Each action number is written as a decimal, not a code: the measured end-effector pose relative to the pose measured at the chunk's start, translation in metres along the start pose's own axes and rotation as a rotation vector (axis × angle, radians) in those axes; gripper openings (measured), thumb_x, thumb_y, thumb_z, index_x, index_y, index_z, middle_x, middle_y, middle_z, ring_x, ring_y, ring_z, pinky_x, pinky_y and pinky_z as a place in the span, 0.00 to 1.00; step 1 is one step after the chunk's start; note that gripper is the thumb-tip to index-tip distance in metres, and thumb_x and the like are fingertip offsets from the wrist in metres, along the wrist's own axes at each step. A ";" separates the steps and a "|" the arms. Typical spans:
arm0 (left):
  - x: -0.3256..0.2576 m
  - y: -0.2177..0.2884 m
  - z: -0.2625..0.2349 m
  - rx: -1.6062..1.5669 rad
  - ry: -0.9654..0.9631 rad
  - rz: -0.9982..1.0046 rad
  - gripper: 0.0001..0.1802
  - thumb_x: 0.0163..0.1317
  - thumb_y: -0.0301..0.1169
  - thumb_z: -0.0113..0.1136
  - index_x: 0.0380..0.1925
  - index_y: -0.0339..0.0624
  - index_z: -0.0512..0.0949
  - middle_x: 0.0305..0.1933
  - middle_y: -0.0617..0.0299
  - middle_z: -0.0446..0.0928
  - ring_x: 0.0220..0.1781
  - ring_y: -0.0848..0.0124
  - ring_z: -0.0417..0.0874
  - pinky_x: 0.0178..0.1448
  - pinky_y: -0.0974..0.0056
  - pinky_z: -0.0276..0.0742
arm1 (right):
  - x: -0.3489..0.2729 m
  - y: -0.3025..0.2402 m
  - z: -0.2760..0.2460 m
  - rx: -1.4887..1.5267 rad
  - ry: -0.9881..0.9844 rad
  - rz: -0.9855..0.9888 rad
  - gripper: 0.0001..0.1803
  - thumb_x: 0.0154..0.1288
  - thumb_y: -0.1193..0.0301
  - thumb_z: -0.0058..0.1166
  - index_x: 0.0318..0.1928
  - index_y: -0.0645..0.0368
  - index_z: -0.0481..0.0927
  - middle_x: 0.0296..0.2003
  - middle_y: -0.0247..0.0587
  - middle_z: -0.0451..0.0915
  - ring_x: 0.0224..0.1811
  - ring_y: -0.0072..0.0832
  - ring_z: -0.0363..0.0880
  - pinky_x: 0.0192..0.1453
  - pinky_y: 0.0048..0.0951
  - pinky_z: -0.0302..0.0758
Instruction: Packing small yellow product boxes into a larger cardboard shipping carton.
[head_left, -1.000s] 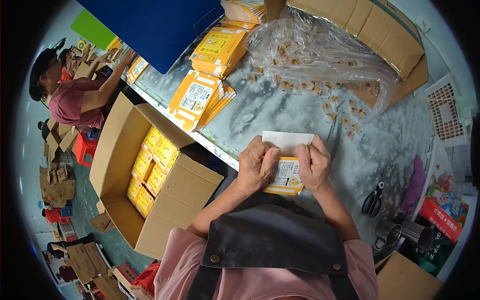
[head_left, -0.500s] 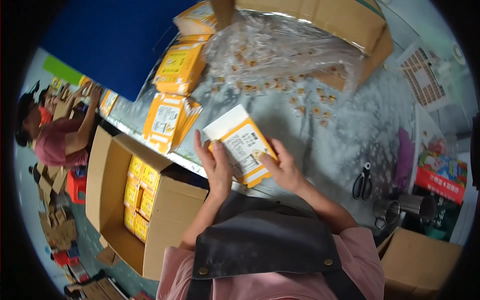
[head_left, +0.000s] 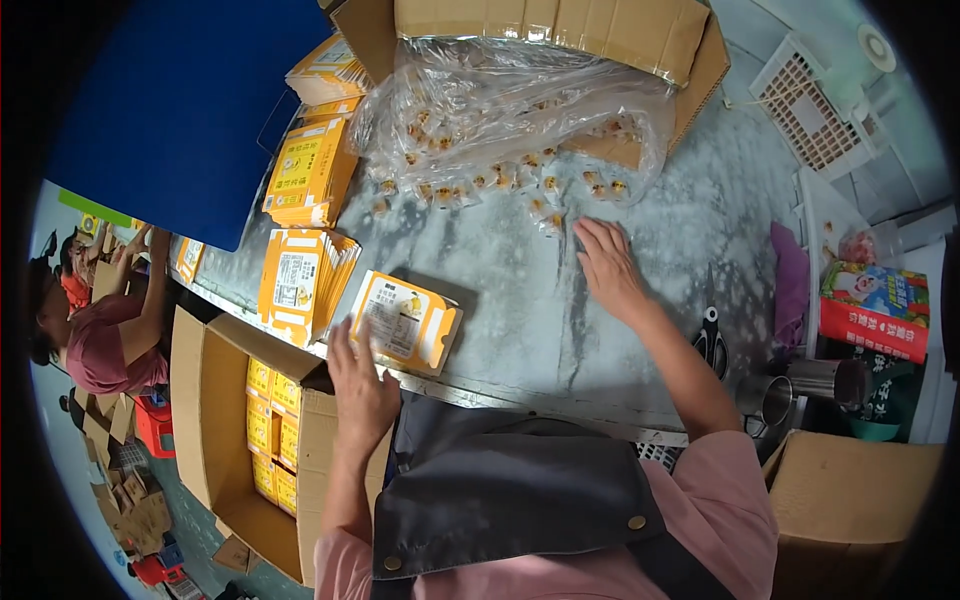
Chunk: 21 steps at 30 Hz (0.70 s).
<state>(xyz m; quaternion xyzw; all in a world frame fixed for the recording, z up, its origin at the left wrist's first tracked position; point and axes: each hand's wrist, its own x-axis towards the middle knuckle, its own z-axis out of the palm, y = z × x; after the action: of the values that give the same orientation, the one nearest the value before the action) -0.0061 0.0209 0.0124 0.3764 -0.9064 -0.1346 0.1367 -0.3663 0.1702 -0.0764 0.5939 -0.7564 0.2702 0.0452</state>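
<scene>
1. At the far left we see another person (head_left: 100, 330) in a reddish top, bent over among scattered cardboard on the blue-green floor (head_left: 190, 520).
2. Just right of them an open cardboard carton (head_left: 215, 420) stands on the floor against the desk edge, with yellow packets stacked upright inside.
3. A large blue board (head_left: 190, 110) leans over the desk's left end.
4. On the grey marbled desk (head_left: 520, 300), stacks of flat yellow box blanks (head_left: 300, 280) lie at the left.
5. Our left hand (head_left: 362, 385) is open, fingers spread, its fingertips touching the near edge of a folded yellow box (head_left: 405, 322) lying flat near the desk's front edge.
6. A clear plastic bag (head_left: 500, 110) spills small wrapped sweets (head_left: 480, 180) across the desk's middle, in front of a cardboard box.
7. Our right hand (head_left: 610, 270) lies open, palm down, just beside the nearest sweets.
8. At the right sit black scissors (head_left: 712, 335), metal cups (head_left: 770, 398), a purple cloth and white baskets (head_left: 810, 90).
</scene>
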 end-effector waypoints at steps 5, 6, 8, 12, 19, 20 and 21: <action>0.041 -0.004 0.002 0.130 -0.401 0.350 0.53 0.42 0.22 0.61 0.73 0.45 0.52 0.77 0.43 0.45 0.77 0.37 0.44 0.77 0.41 0.45 | -0.024 -0.032 -0.001 0.289 -0.065 -0.027 0.24 0.66 0.71 0.55 0.60 0.63 0.69 0.61 0.50 0.68 0.63 0.48 0.66 0.67 0.44 0.64; 0.047 -0.009 0.004 0.156 -0.454 0.389 0.56 0.43 0.29 0.69 0.74 0.47 0.50 0.78 0.45 0.43 0.76 0.38 0.46 0.77 0.42 0.48 | -0.015 -0.035 -0.004 0.310 -0.055 0.002 0.24 0.65 0.68 0.58 0.59 0.63 0.70 0.60 0.50 0.69 0.62 0.49 0.67 0.64 0.44 0.67; 0.054 -0.013 0.007 0.154 -0.468 0.403 0.58 0.42 0.33 0.72 0.74 0.47 0.50 0.78 0.45 0.44 0.76 0.39 0.47 0.76 0.43 0.50 | 0.019 -0.034 -0.005 0.317 0.005 0.020 0.24 0.65 0.68 0.57 0.59 0.63 0.69 0.61 0.51 0.68 0.63 0.50 0.66 0.65 0.44 0.66; 0.064 -0.012 0.012 0.221 -0.449 0.446 0.64 0.37 0.42 0.79 0.74 0.48 0.50 0.78 0.45 0.46 0.71 0.40 0.58 0.71 0.45 0.60 | 0.073 -0.016 0.029 0.111 0.055 0.096 0.24 0.65 0.67 0.57 0.58 0.62 0.70 0.63 0.54 0.64 0.66 0.51 0.61 0.67 0.45 0.63; 0.063 -0.012 0.015 0.183 -0.394 0.385 0.64 0.31 0.44 0.81 0.71 0.42 0.57 0.71 0.43 0.58 0.64 0.42 0.65 0.68 0.47 0.63 | 0.036 -0.035 0.016 0.165 -0.229 0.064 0.21 0.63 0.64 0.59 0.53 0.61 0.74 0.60 0.53 0.66 0.64 0.51 0.62 0.66 0.47 0.63; 0.061 -0.010 0.016 0.178 -0.352 0.388 0.63 0.30 0.45 0.81 0.70 0.40 0.59 0.69 0.43 0.61 0.63 0.42 0.65 0.68 0.47 0.62 | 0.029 -0.031 0.019 0.236 -0.146 0.032 0.21 0.64 0.63 0.58 0.53 0.61 0.75 0.58 0.52 0.68 0.64 0.50 0.63 0.66 0.46 0.63; 0.058 -0.005 0.013 0.179 -0.355 0.386 0.63 0.30 0.45 0.81 0.70 0.40 0.59 0.69 0.43 0.61 0.63 0.42 0.65 0.68 0.47 0.62 | 0.034 -0.026 0.012 0.238 -0.148 0.033 0.21 0.64 0.63 0.58 0.53 0.61 0.75 0.58 0.52 0.68 0.64 0.50 0.63 0.66 0.46 0.63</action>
<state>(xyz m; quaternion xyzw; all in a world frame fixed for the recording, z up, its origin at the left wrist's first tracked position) -0.0464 -0.0226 0.0070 0.1778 -0.9794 -0.0896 -0.0350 -0.3492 0.1313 -0.0638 0.6008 -0.7299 0.3143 -0.0860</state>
